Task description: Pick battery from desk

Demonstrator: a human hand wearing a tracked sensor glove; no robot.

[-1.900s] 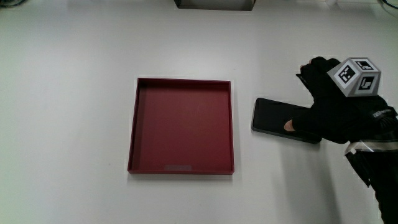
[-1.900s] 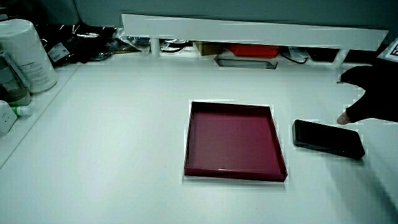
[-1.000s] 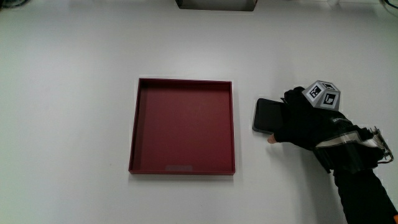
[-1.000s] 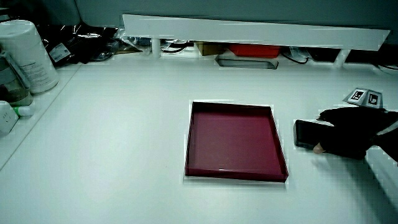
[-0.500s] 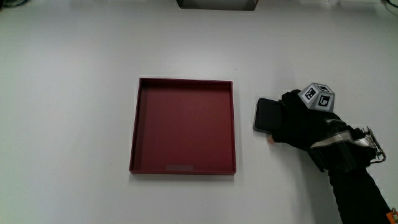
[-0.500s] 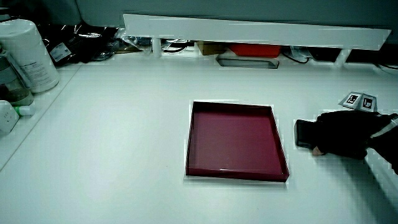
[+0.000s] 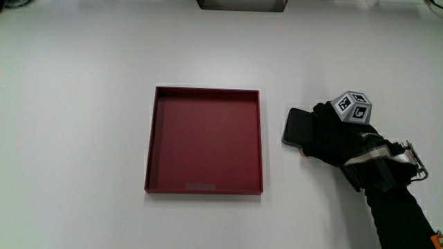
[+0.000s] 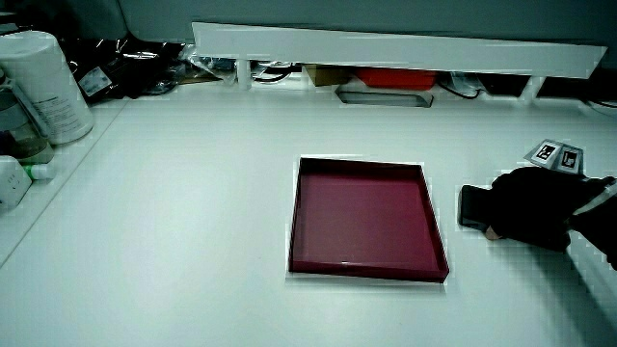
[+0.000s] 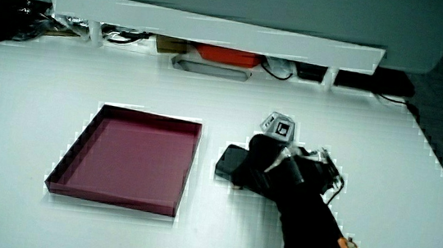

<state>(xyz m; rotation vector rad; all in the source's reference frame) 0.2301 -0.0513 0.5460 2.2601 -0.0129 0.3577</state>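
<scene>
Moved: hand [image 7: 337, 138] slid onto battery [image 7: 297, 128], at 3 o'clock of red tray [image 7: 203, 141].
Grip: fingers wrapped round battery.
Tip: squeeze firmly, lift straight off counter [image 7: 83, 104].

One red tray [image 7: 203, 188] sat on the white table [image 7: 83, 111]. One flat black battery [image 7: 297, 128] lay beside it, partly covered. One gloved hand [image 7: 339, 142] was there, carrying one patterned cube [image 7: 351, 107]. In a side view, one pale cylindrical container [image 8: 43, 87] stood near the table's edge, and one low white partition [image 8: 386, 48] ran along the table, with cables and small items under it too cluttered to count.
</scene>
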